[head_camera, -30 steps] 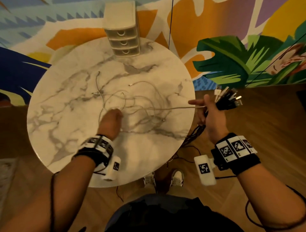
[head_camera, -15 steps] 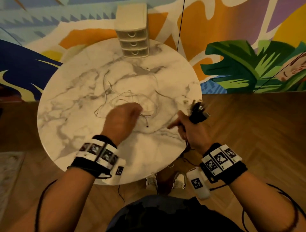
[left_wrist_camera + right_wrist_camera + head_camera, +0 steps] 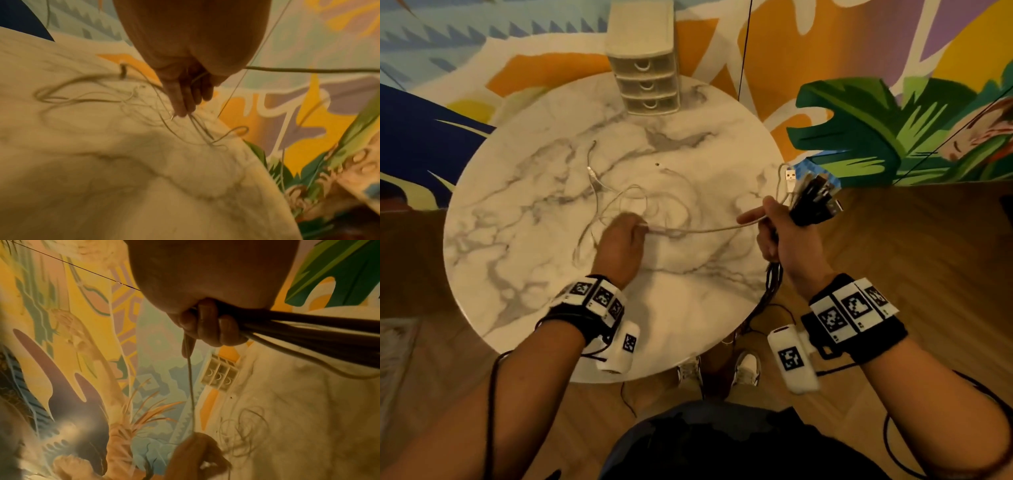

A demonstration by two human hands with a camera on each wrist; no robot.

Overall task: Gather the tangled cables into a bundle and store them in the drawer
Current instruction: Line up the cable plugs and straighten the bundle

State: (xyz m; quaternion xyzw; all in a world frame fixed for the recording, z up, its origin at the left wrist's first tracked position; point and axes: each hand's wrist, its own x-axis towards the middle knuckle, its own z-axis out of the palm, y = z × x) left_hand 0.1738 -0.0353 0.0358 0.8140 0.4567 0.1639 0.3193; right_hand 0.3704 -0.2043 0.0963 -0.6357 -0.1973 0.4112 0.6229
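**Head view: both hands on one white cable above the marble table**

Head view, nearest first: the person's shoes (image 3: 746,370) show below the near rim of the round marble table (image 3: 524,274). The left hand (image 3: 619,246) is over the table's middle with its grip closed around a white cable (image 3: 705,229); the left wrist view shows the fingers (image 3: 183,100) curled over several thin strands that trail down to the tabletop. That cable runs taut to the right hand (image 3: 787,236), held at the table's right edge. The right grip is clenched on a bundle of cables (image 3: 815,202): dark plugs and one white USB plug (image 3: 791,176) stick up out of the fist, and dark cords hang from under it past the table edge toward the floor. In the right wrist view the fingers (image 3: 207,324) wrap the dark cords while the white strand drops from them toward the other hand.

Beyond the left hand, the loose white cables (image 3: 619,202) lie in tangled loops on the marble. At the far edge stands a small three-drawer unit (image 3: 645,82), all drawers closed, against a painted mural wall (image 3: 859,120).
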